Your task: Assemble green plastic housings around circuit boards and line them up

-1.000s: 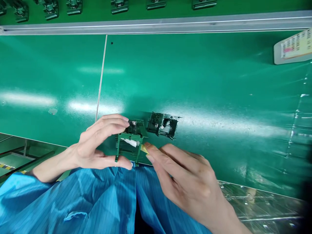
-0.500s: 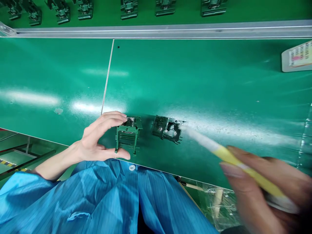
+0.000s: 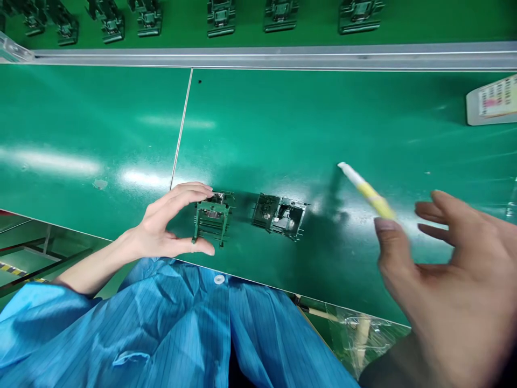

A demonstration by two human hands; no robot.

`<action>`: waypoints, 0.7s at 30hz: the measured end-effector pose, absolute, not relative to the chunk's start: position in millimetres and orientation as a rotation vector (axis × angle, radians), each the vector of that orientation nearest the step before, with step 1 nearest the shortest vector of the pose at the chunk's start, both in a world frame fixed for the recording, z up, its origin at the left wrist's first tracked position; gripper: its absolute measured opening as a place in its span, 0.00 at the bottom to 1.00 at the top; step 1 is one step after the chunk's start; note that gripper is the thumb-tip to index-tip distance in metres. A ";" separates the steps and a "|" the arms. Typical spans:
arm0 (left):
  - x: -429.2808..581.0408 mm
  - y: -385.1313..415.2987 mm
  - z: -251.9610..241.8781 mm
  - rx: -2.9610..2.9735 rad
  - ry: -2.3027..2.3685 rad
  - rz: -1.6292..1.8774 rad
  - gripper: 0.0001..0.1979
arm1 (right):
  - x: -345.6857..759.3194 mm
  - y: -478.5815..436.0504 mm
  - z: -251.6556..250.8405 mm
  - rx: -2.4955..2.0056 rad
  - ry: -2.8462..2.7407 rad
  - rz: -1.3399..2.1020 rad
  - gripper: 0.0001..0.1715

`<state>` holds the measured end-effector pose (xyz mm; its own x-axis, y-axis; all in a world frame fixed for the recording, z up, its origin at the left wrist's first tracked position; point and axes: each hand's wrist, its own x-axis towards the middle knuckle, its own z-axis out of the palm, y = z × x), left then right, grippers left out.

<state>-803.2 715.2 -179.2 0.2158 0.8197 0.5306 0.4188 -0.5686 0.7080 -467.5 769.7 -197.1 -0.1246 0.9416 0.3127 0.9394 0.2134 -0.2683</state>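
Note:
My left hand [image 3: 161, 223] is curled around a dark green plastic frame part [image 3: 214, 213], fingertips at its far side and thumb by its near leg. Metal pieces show inside that frame. To its right, a second dark green part [image 3: 279, 215] with a metal-lined opening lies on the green table. My right hand [image 3: 448, 264], partly blurred, is open with thumb and fingers spread. Just beyond its thumb is a yellow-and-white pen-shaped tool [image 3: 369, 194], white tip pointing far left; whether it lies fully on the table I cannot tell.
An aluminium rail [image 3: 283, 58] crosses behind the table [image 3: 283, 118]. Past it, several similar dark green assemblies [image 3: 221, 19] stand in a row on a green surface. A clear holder with a printed label [image 3: 493, 102] is at the far right. Clear plastic [image 3: 375, 337] shows below the near edge.
My right hand has opened and let go of the pen-shaped tool, which has moved away from the second part. My left hand stays at the frame part, which has tipped slightly.

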 end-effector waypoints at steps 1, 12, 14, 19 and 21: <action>-803.9 716.6 -182.7 2.077 1.158 1.286 0.38 | -467.7 772.3 -197.9 -1.765 -2.094 -0.029 0.31; -822.1 716.6 -202.9 1.985 1.249 1.076 0.55 | -469.3 759.5 -180.1 -1.720 -2.273 -0.006 0.30; -827.8 713.8 -193.9 1.998 1.261 1.139 0.56 | -470.7 755.6 -173.2 -1.600 -2.207 0.011 0.32; -830.6 714.4 -184.0 2.059 1.311 0.936 0.52 | -494.7 755.7 -171.0 -1.303 -2.339 0.425 0.46; -826.9 717.0 -188.1 2.043 1.336 0.808 0.51 | -509.8 758.9 -178.6 -1.256 -2.386 0.628 0.49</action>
<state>-826.9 717.0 -188.1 0.3210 0.9300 0.1793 0.5909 -0.3446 0.7294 -509.8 758.9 -178.6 -0.5336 0.8378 0.1152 0.6726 0.5030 -0.5427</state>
